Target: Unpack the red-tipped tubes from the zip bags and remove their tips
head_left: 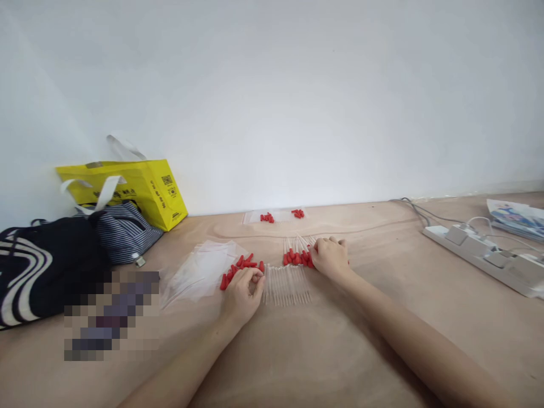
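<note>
My left hand (243, 292) is closed with its fingers curled, at the near edge of a loose pile of red rubber bulbs (229, 276). One red bulb (261, 266) shows right above its fingertips; whether they hold it is unclear. To the right of that hand lies a row of thin clear tubes (288, 285), side by side. My right hand (331, 258) is closed too, over the right end of a second row of tubes (293, 243) with red bulbs (297, 258) at their near ends. Its fingertips, and whatever they grip, are hidden.
Clear plastic bags (204, 266) lie fanned out left of my hands. Near the wall is a packed bag (278, 216) with red bulbs inside. A yellow shopping bag (165, 192) and dark bags (51, 266) stand left; a white power strip (480, 258) and papers (516, 214) lie right.
</note>
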### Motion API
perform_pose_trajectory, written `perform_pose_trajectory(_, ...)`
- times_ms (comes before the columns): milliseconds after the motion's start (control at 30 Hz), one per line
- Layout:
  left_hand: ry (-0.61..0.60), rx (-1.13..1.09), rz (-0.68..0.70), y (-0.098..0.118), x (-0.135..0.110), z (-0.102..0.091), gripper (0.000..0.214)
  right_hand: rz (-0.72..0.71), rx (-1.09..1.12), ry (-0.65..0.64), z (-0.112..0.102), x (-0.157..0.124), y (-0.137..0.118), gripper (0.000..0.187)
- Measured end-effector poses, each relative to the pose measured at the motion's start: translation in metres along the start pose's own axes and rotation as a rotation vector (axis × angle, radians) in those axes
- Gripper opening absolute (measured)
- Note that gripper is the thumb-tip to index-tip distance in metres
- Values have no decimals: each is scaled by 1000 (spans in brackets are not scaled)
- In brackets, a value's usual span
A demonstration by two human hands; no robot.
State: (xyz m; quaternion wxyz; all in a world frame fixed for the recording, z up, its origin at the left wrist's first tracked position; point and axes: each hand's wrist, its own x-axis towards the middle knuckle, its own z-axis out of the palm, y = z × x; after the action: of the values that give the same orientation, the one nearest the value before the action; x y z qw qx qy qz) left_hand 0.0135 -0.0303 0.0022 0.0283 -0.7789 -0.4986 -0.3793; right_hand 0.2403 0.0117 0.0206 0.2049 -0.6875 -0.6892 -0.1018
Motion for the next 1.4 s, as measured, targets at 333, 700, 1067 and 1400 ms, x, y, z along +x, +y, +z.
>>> perform_pose_trajectory(333,102,174,479,20,-5,5,17,-620,395,286,5,-70,-4,22)
perform_pose_trajectory(700,60,221,490,24,-8,10,22,-641,421,314,8,-71,-15,12)
perform_pose_trajectory(1067,73,137,426,25,-11,8,19,-642,421,327,6,-74,-15,21)
perform_pose_trajectory(1400,67,118,285,16,-9,-4,21,-460,480,295,8,-69,10,17)
